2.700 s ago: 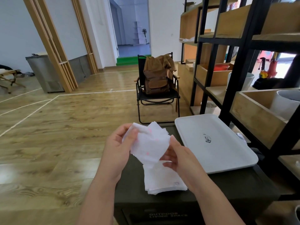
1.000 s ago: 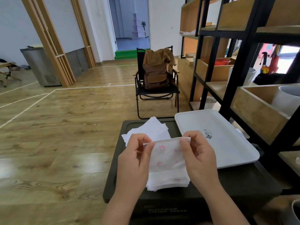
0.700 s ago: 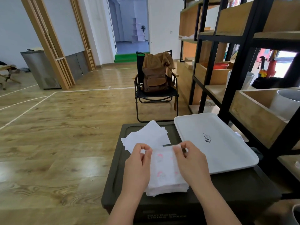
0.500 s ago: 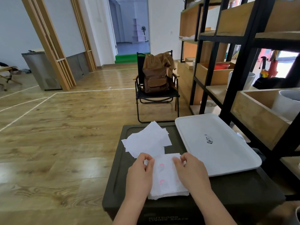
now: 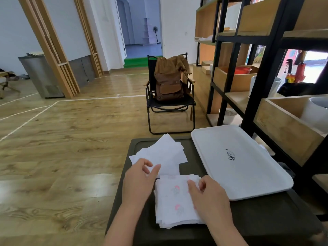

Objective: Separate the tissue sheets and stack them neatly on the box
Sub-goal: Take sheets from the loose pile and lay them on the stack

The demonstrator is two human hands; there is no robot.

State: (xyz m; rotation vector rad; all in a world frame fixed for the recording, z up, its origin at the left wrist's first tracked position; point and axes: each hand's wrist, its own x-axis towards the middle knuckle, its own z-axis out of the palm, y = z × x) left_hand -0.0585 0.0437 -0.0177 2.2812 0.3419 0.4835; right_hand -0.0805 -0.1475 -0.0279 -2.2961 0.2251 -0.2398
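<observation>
A neat stack of white tissue sheets [image 5: 174,201] with pink prints lies near the front of the dark green box [image 5: 257,219]. Behind it, a looser pile of plain white sheets [image 5: 165,153] is fanned out on the box's far left part. My left hand [image 5: 140,178] hovers just left of the stack's far corner, its fingers relaxed and holding nothing. My right hand [image 5: 207,194] rests on the right side of the stack. Its fingertips touch the top sheet near the far right corner.
A white tray [image 5: 248,166] covers the right half of the box, close to my right hand. A black metal and wood shelf [image 5: 257,86] stands at the right. A folding chair [image 5: 170,110] with a brown backpack [image 5: 168,82] is behind the box. Wooden floor lies to the left.
Both hands laid the printed sheet they held flat on the near stack. My left hand then let go and moved off to the left; my right hand stayed on the stack.
</observation>
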